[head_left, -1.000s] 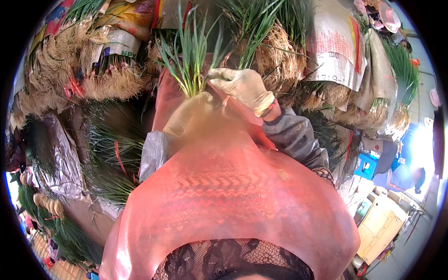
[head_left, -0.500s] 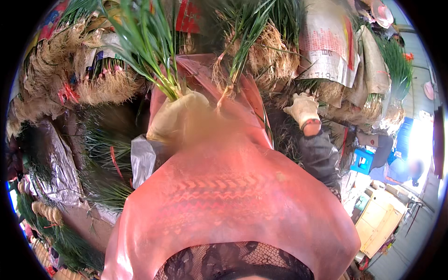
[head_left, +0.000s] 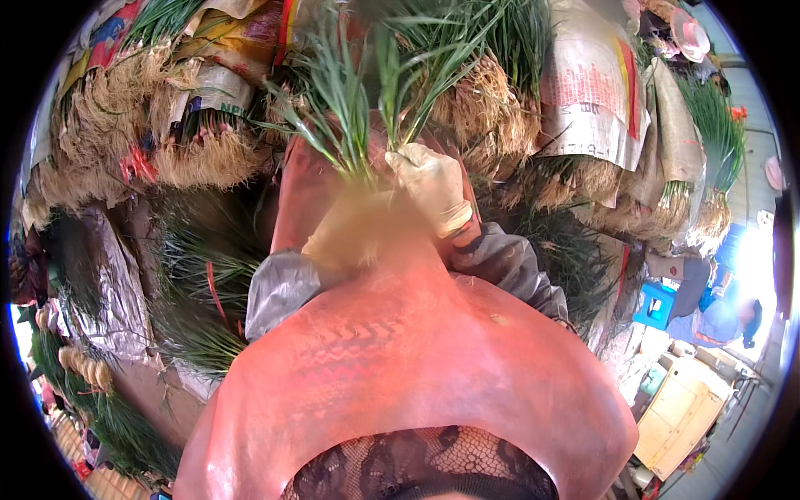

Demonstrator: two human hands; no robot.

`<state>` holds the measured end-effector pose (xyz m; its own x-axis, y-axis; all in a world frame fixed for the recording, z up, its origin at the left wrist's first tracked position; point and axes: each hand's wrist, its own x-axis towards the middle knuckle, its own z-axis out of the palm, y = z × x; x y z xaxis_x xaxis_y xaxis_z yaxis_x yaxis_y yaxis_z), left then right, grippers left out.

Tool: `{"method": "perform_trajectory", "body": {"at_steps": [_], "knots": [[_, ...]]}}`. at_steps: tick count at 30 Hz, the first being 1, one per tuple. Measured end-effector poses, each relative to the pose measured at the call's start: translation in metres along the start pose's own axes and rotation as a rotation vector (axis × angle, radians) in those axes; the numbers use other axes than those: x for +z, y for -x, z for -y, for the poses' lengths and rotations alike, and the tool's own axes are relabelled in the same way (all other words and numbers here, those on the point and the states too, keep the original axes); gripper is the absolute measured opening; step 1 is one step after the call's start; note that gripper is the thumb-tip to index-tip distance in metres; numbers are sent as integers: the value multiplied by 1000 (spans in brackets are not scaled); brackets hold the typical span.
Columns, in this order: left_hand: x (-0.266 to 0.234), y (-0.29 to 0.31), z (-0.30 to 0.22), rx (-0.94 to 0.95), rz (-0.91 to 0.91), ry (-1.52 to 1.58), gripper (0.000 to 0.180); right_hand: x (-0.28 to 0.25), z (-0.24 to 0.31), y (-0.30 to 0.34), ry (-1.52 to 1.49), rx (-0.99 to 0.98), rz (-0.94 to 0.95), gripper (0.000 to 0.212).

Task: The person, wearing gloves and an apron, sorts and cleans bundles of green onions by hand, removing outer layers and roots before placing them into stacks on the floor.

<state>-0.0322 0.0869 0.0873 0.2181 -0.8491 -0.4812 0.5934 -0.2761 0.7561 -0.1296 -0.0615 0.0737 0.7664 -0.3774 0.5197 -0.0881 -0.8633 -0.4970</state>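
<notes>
My two gloved hands are close together above my lap, over a salmon-pink plastic apron. My left hand is closed round the lower stems of a bunch of green onions, leaves pointing away from me. A blur covers part of this hand and whatever hangs below it. Just right of it, my right hand is closed at the base of more green onions, their leaves fanning upward. The roots of both bunches are hidden or blurred.
Rooted green onion bundles lie ahead, some wrapped in printed white sacks. More wrapped bundles fill the far left. Loose green leaves lie beside my left arm. At right are a blue stool and a person.
My right hand has come from the right-hand bundles to the middle, beside my left hand, and now grips green onions. The loose stalks on the apron no longer lie there. My left hand keeps its bunch.
</notes>
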Motion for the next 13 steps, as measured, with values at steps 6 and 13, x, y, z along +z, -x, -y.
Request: {"method": "perform_trajectory", "body": {"at_steps": [6, 13], "knots": [[1, -8, 20, 87, -60, -5, 16, -7, 14, -11, 32, 23, 149, 32], [1, -7, 18, 191, 38, -134, 25, -6, 5, -12, 10, 55, 51, 36]]}}
